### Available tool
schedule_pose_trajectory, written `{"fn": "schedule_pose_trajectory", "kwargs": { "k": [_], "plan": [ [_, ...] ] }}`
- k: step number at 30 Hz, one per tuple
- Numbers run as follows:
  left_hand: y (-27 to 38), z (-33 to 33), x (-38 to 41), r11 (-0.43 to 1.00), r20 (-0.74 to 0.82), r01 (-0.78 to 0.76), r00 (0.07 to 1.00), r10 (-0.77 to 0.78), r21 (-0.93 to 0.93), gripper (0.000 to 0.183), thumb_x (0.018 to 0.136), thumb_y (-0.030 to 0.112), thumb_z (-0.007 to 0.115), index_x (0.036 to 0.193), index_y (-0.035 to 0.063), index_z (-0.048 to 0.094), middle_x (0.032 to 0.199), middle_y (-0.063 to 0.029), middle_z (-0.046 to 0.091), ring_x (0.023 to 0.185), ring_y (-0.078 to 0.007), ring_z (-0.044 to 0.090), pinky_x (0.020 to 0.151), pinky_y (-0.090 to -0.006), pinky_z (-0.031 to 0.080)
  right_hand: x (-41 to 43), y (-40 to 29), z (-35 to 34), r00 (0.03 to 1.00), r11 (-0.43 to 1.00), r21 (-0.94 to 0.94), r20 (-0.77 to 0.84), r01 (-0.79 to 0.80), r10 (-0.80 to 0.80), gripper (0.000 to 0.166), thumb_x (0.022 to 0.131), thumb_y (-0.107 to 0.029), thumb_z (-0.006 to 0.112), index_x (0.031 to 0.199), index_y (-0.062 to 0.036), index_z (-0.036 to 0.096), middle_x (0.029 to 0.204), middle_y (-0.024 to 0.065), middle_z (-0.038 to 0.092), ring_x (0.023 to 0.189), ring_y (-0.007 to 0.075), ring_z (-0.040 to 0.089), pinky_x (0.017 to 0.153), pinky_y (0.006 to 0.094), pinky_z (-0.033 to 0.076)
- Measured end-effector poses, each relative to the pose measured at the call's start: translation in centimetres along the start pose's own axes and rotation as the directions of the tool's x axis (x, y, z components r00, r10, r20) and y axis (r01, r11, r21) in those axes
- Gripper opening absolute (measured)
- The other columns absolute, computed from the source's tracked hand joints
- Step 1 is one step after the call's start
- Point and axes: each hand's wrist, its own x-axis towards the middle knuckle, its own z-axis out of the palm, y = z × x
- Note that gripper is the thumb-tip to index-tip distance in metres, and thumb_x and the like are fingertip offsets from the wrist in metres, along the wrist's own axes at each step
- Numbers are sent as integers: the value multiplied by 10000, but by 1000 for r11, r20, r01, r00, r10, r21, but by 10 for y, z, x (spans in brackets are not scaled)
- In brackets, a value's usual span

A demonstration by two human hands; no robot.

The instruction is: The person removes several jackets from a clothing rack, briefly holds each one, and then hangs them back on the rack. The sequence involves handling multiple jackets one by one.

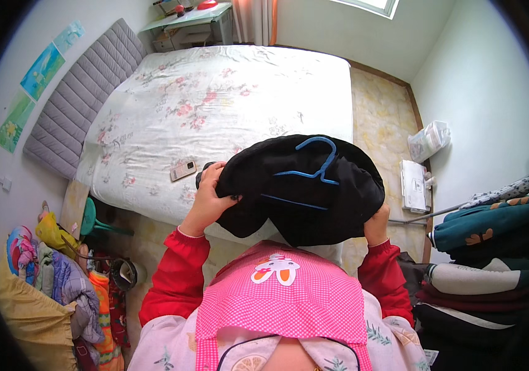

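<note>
A black garment [292, 222] is stretched between both hands above the near edge of the bed. My left hand [211, 197] grips its left side, thumb towards the middle. At the garment's right edge, my right hand [377, 224] is closed on the cloth, its fingers partly hidden. A blue clothes hanger [318, 174] lies against the black fabric, its hook curving up at the top; part of the hanger is covered by cloth. Left of the garment, a mobile phone [183, 171] lies on the floral bed sheet [153, 125].
Hanging clothes [492, 227] on a metal rail stand at the right. A white case [414, 185] and a clear plastic bag [429, 140] sit by the wall. Piled textiles [74, 297] and a green stool [89, 216] are at the left. A padded headboard [83, 97] borders the bed.
</note>
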Motion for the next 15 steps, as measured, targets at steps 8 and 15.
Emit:
{"fn": "schedule_pose_trajectory", "kwargs": {
  "k": [8, 15],
  "plan": [
    [23, 2, -13, 982, -384, 79, 913, -140, -171, 426, 778, -31, 552, 1196, 37, 593, 1180, -90, 604, 1130, -207, 546, 1011, -335, 378, -7, 3, 1, 1000, 1000, -25, -1, 9, -9, 271, 723, -2, 647, 988, 9, 701, 971, 201, 702, 923, 365, 681, 799, 386, 524],
    [58, 29, -6, 864, -184, -104, 958, 220, 493, 465, 834, 299, 738, 1192, 40, 595, 1212, -155, 584, 1150, -333, 530, 991, -409, 399, -7, 2, 5, 991, 994, -35, 86, 108, -105, 271, 706, 8, 656, 971, -4, 712, 943, 179, 706, 908, 359, 680, 799, 386, 529]
  ]
}}
